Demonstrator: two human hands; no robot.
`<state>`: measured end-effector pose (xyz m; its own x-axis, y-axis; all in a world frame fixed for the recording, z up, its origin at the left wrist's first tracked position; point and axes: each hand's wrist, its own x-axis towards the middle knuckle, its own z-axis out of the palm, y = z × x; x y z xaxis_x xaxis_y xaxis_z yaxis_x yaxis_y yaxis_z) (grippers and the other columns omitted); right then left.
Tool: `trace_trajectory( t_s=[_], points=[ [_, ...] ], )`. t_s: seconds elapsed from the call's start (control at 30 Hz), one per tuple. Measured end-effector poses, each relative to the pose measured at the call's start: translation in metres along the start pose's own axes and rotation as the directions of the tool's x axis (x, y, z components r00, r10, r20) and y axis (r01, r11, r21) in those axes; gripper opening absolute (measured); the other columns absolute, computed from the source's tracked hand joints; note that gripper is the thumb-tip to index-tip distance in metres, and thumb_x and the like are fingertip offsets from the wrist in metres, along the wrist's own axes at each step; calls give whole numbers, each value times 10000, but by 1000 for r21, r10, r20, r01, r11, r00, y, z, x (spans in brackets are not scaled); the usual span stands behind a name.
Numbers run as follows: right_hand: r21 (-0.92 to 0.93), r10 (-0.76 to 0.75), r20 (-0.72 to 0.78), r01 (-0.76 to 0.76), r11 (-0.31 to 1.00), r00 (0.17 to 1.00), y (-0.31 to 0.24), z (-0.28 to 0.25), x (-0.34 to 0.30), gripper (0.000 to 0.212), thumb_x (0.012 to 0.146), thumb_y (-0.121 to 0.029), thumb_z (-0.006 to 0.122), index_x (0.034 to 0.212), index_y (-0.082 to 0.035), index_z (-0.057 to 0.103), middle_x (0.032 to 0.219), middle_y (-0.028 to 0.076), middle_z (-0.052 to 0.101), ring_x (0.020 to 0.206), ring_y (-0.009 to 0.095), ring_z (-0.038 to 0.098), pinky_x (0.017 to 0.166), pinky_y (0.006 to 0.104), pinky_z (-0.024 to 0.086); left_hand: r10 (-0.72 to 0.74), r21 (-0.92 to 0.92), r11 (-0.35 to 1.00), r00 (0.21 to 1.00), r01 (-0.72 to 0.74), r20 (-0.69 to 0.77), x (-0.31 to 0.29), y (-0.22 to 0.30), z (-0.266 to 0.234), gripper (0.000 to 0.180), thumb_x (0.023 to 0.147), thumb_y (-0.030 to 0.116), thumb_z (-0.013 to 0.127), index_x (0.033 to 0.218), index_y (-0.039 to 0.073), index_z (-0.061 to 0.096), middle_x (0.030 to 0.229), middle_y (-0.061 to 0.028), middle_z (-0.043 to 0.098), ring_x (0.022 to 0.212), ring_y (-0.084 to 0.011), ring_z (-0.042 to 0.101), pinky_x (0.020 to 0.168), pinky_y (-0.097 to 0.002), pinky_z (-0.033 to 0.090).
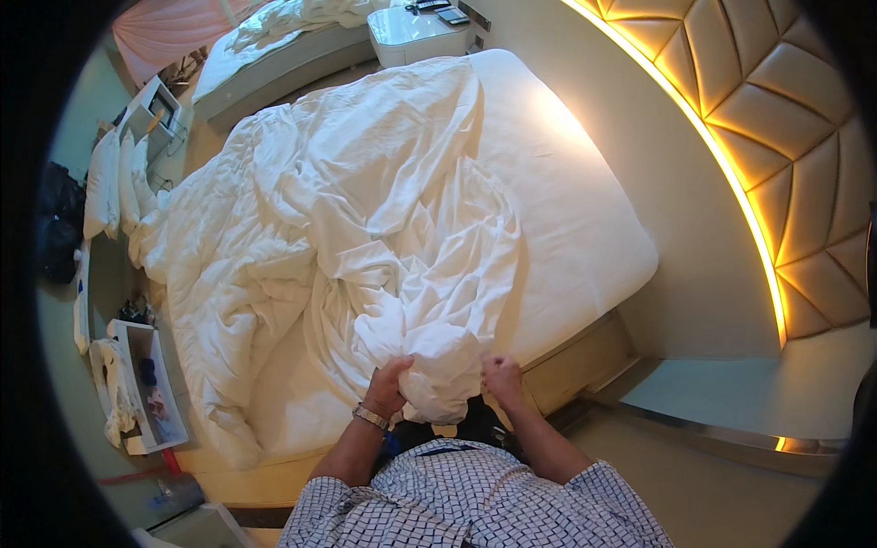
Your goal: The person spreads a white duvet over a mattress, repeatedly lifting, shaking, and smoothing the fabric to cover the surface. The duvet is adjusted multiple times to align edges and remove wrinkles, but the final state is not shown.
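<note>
A thin white sheet (438, 265), perhaps a duvet cover, lies rumpled across the bed, and its near end is bunched up in front of my body. My left hand (387, 388), with a watch on the wrist, grips the left side of that bunch. At the bunch's right edge my right hand (502, 378) is closed in a fist on the fabric, the held part mostly hidden by the fingers. To the left, a puffy white duvet (237, 283) is heaped, partly overlapping the sheet. Beneath both is the white mattress (575, 210).
White pillows (114, 187) are stacked beyond the bed's left side, near black bags (59, 224). An open white drawer (151, 384) stands at lower left. Farther off are a white nightstand (416, 38) and another bed (283, 59). A padded, lit wall panel (795, 173) and ledge (713, 388) are on the right.
</note>
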<state>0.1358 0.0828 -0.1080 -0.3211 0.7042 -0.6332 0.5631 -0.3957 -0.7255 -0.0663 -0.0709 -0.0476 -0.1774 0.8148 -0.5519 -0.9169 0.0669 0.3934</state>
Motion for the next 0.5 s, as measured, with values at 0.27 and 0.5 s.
trace_trajectory(
  t_s=[0.27,0.5],
  points=[
    [271,-74,244,5,962,967,-119,20,-59,354,980,-334,654,1110,-7,617,795,29,647,650,115,597,595,252,514,-19,32,999,997,17,71,-12,9,-18,532,923,280,647,1336,-43,558,1266,-154,661,1129,-276,659,1018,-413,519],
    [212,-136,245,84,974,960,-93,40,-62,249,984,-270,660,978,-22,659,818,5,646,680,69,566,595,246,479,-80,23,997,991,78,105,-8,24,-40,428,940,239,635,1286,-11,602,1218,-125,683,1096,-243,671,980,-393,539]
  ],
)
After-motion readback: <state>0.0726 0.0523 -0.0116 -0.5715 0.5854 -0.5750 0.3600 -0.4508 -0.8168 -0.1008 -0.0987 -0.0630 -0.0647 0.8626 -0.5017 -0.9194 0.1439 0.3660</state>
